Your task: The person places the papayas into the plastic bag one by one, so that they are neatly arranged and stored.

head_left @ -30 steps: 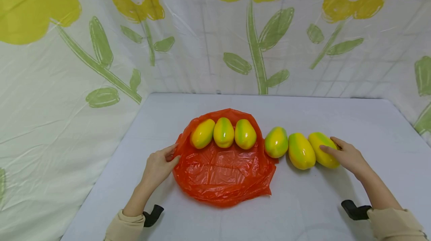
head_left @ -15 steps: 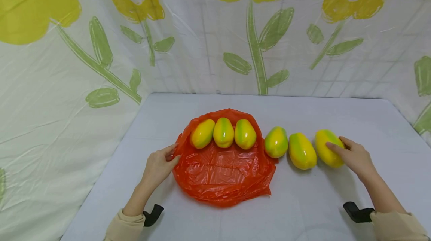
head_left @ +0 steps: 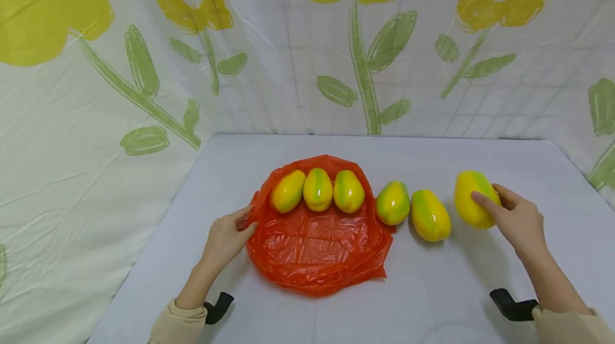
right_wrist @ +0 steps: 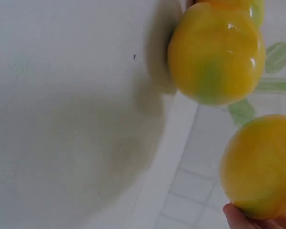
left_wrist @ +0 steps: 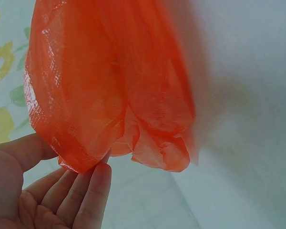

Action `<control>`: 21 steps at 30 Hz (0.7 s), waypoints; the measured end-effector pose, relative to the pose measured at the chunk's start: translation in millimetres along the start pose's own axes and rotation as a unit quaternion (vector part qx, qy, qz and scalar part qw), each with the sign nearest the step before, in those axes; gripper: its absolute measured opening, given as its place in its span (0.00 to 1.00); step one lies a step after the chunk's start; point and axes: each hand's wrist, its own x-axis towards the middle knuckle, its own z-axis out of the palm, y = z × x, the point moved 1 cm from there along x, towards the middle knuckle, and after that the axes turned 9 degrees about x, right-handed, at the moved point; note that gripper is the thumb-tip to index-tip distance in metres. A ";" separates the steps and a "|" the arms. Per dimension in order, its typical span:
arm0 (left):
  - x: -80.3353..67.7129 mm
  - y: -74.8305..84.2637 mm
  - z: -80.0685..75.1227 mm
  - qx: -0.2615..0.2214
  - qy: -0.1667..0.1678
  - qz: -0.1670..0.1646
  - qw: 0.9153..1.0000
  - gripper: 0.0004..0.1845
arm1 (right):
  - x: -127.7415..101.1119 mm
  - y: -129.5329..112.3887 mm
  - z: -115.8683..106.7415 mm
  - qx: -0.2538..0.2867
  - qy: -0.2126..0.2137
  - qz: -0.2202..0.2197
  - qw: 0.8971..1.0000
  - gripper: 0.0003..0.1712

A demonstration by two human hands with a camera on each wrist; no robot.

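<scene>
My left hand [head_left: 228, 237] pinches the left edge of a red plastic bag [head_left: 314, 248], which is spread open on the table. Up close in the left wrist view, the thin bag [left_wrist: 114, 71] hangs between thumb and fingers. Three glossy yellow-green papayas [head_left: 317, 189] lie side by side in the bag's far part. To the right, my right hand [head_left: 521, 224] grips another papaya [head_left: 475, 200], held above the table with its shadow below. The right wrist view shows this papaya [right_wrist: 262, 167] at the fingertips, apart from a second papaya [right_wrist: 217, 55].
Two more papayas stand on the table right of the bag: one papaya [head_left: 393, 203] against the bag's edge, the other papaya [head_left: 431, 216] beside it. A flower-printed curtain [head_left: 269, 82] rises behind the white table [head_left: 432, 301]. Black straps [head_left: 511, 305] show at the wrists.
My right hand has lifted its papaya and carried it up and slightly right, away from the neighbouring papaya. The left hand and the bag have stayed put.
</scene>
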 end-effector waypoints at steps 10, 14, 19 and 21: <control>-0.2 0.6 -0.5 -0.001 -0.002 -0.003 1.000 0.22 | -19.5 -27.0 9.8 0.032 0.008 -0.028 0.999 0.46; -0.1 0.9 -0.7 0.002 -0.003 -0.003 1.000 0.22 | -26.5 -37.3 13.1 0.037 0.000 -0.039 0.999 0.46; -0.2 0.8 -0.7 0.002 -0.002 -0.002 1.000 0.22 | -32.8 -44.2 16.3 0.037 -0.012 -0.060 0.997 0.44; -0.3 0.7 -0.7 0.001 -0.003 -0.003 1.000 0.22 | -34.7 -45.4 18.0 0.038 -0.016 -0.068 0.997 0.44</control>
